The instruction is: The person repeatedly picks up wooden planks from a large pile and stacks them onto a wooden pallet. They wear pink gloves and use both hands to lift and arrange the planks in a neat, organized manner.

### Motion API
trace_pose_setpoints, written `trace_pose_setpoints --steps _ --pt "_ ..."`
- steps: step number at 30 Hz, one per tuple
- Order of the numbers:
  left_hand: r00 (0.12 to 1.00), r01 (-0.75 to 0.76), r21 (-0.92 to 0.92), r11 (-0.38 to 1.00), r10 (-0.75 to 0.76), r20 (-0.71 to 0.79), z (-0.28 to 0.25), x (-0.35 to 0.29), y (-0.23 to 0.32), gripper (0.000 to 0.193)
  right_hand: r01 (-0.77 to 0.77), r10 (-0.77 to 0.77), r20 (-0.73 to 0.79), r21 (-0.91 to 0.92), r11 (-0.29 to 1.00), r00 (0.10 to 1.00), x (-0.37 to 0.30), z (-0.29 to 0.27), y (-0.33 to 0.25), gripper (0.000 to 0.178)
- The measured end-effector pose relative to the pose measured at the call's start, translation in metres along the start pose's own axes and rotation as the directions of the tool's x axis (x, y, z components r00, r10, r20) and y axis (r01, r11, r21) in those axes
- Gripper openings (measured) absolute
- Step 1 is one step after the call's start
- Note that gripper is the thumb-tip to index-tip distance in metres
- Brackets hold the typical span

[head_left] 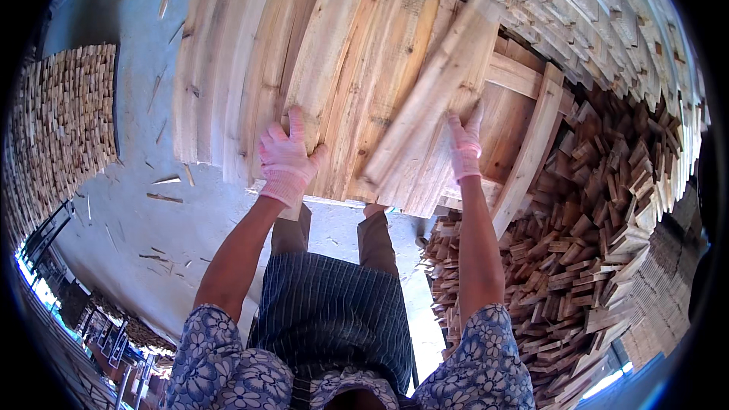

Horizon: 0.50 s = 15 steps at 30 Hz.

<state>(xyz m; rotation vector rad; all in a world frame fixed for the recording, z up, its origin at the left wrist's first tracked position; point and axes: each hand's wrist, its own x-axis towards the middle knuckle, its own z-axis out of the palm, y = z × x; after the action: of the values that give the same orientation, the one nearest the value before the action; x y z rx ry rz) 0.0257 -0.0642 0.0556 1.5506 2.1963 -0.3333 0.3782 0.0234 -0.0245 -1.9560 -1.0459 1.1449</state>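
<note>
Left grip (287,158) and right grip (465,144), both knit-gloved, lie splayed against long, flat, grained wooden planks (383,68).

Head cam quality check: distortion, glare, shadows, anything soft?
Head view: fisheye bends the planks and the wood stack, corners go black; head view: glare blown out at the lower-left and lower-right rim; head view: dark shadow on the floor, upper left; head view: left hand and right hand readable, lower-left background too small to make out.
</note>
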Motion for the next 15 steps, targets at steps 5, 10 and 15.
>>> trace_pose_setpoints --steps 5,10,15 --pt "1.0 0.014 -0.062 0.998 -0.013 0.018 0.001 -0.001 -0.001 0.104 -0.088 0.105 0.042 -0.309 0.947 0.994 0.0 -0.001 -0.022 0.097" --pt "0.995 -0.056 -0.297 0.953 0.03 -0.09 -0.004 -0.01 -0.02 0.098 -0.011 0.017 0.001 -0.722 0.692 1.0 -0.035 0.042 -0.142 0.098" --pt "0.991 -0.027 -0.233 0.972 -0.005 -0.134 -0.016 0.002 0.009 0.099 -0.121 0.181 0.008 -0.717 0.687 0.984 -0.054 0.103 -0.142 0.104"
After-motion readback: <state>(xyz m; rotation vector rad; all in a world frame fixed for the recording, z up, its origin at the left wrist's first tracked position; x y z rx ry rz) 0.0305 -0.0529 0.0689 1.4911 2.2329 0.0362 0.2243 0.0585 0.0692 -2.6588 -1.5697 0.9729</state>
